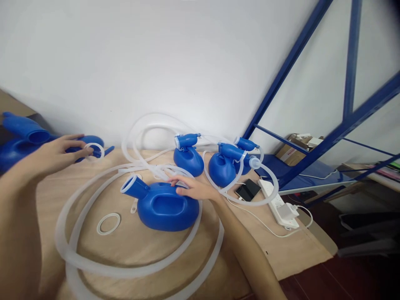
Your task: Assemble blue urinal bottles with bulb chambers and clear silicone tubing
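Head view: hands well apart. Left hand (64, 151) pinches a thin white ring (103, 152). Right hand (194, 188) rests, fingers loose, atop a rounded blue plastic bottle (168, 220) on the brown-covered table (281, 256), long axis left-right; slanted neck (137, 188) points up-left, toward the ring.

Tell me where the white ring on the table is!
In the head view, the white ring lies left of the nearest blue plastic bottle, on the brown tabletop inside the looped translucent hose.

Soft, even light on the wall (187, 62) and desk (281, 258), faint shadows; floor (312, 285) dim, upper right corner black, edges stretched.
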